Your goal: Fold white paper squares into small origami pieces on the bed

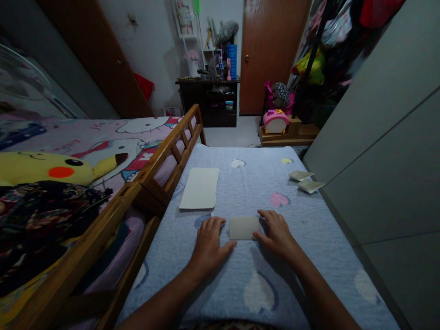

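A small pale rectangle that looks like folded paper [243,228] lies flat on the blue bedspread, between my two hands. My left hand [210,240] rests just left of it, fingers and thumb spread, slightly apart from its edge. At its right edge is my right hand [275,231], with thumb and forefinger apart and touching or almost touching the corners. Beyond my left hand lies a stack of white paper [200,188]. Two small folded paper pieces [310,185] sit one by the other near the right side of the bed.
A wooden bed rail [172,151] runs along the left, with a yellow plush toy [44,167] on the bed behind it. Pale cabinet doors [388,137] flank the right side. A dark cabinet [209,103] and a pink toy [275,121] stand beyond the bed.
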A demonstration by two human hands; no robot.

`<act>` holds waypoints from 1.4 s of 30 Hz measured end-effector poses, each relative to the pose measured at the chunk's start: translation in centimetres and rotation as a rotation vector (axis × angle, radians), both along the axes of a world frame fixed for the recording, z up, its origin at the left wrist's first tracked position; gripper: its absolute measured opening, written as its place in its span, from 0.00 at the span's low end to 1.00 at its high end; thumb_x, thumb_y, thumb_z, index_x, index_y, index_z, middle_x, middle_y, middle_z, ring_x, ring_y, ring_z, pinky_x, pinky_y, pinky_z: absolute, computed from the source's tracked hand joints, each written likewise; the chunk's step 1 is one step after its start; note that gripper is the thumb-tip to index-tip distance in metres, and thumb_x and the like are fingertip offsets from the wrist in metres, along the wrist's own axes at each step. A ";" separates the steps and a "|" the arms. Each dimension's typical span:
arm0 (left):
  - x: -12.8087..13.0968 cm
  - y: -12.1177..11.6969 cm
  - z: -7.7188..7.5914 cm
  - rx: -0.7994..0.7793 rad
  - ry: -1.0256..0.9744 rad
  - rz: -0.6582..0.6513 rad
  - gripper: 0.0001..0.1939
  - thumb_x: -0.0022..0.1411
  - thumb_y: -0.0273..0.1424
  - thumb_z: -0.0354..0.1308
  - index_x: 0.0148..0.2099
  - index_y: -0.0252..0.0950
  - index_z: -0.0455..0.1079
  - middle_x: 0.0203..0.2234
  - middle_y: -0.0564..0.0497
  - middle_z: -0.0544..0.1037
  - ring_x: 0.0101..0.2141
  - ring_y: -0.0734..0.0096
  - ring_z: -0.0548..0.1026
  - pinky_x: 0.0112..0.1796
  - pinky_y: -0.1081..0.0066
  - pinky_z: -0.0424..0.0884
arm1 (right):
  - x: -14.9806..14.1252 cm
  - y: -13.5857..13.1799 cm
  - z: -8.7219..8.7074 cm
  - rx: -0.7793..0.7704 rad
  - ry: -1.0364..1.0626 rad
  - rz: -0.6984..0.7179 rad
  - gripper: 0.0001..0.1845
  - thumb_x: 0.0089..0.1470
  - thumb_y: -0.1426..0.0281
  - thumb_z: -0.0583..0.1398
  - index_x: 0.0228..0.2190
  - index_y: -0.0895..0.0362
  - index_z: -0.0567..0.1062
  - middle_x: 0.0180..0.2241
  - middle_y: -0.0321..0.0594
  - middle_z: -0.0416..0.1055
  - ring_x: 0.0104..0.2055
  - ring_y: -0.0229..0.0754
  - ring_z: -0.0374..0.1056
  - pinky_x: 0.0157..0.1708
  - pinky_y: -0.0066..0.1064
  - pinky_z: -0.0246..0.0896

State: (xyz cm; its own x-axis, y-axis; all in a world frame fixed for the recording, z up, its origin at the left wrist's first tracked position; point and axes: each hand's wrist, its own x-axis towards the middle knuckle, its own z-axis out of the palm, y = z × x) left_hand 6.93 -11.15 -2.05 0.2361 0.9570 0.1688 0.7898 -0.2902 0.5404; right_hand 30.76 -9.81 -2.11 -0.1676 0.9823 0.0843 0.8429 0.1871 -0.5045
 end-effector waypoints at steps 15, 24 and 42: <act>1.8 1.0 1.0 0.231 -0.241 -0.081 0.09 0.60 0.20 0.54 0.35 0.39 0.71 0.40 0.48 0.74 0.43 0.62 0.71 0.44 0.61 0.71 | -1.4 -0.2 0.2 0.348 0.251 0.112 0.10 0.54 0.76 0.56 0.36 0.53 0.74 0.53 0.45 0.66 0.59 0.51 0.57 0.57 0.51 0.54; 0.9 0.5 0.5 0.512 -0.119 -0.254 0.09 0.65 0.22 0.50 0.40 0.38 0.69 0.40 0.46 0.79 0.35 0.70 0.78 0.35 0.71 0.75 | -2.3 -1.9 1.5 0.605 0.141 0.110 0.10 0.58 0.77 0.56 0.29 0.52 0.74 0.46 0.42 0.70 0.54 0.50 0.60 0.55 0.48 0.57; 0.9 1.0 -0.8 0.166 -0.090 -0.221 0.10 0.57 0.19 0.55 0.39 0.38 0.72 0.40 0.47 0.77 0.40 0.62 0.73 0.42 0.62 0.73 | -3.1 -1.6 0.7 0.182 0.042 0.315 0.08 0.61 0.73 0.56 0.32 0.55 0.75 0.36 0.41 0.71 0.41 0.45 0.63 0.44 0.37 0.58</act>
State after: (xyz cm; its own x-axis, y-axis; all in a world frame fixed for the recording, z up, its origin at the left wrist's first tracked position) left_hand 7.84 -10.12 -2.90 0.4125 0.8416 0.3487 0.6489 -0.5401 0.5360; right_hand 27.62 -11.41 -1.41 -0.4523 0.8513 0.2658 0.7087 0.5240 -0.4723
